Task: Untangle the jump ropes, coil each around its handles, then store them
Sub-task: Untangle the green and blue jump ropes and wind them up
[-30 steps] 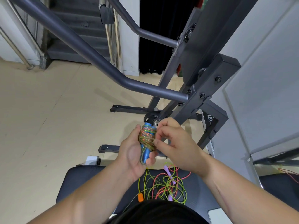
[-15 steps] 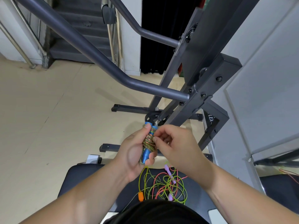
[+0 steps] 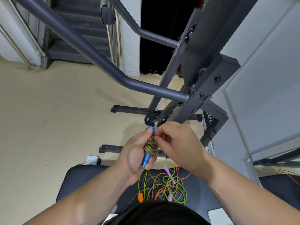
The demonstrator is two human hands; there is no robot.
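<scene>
My left hand (image 3: 135,157) grips a jump rope with blue handles (image 3: 146,157); its multicoloured cord is coiled around them in a thick bundle (image 3: 151,146). My right hand (image 3: 177,143) sits just right of the bundle, thumb and forefinger pinching the cord near its top. Below my hands, a tangle of green and pink-orange ropes (image 3: 162,185) lies on a black padded bench (image 3: 78,181), with purple handles (image 3: 168,170) and an orange handle (image 3: 140,197) among the loops.
A grey gym machine frame (image 3: 199,88) with a long angled bar (image 3: 90,52) rises just beyond my hands. Its black feet (image 3: 129,109) rest on the beige floor. Stairs (image 3: 81,30) are at the far left; a white wall panel (image 3: 267,78) stands right.
The coiled bundle has turned in my left hand, its thumb now lying over the cord. My right hand's fingers have shifted up to the top of the coil.
</scene>
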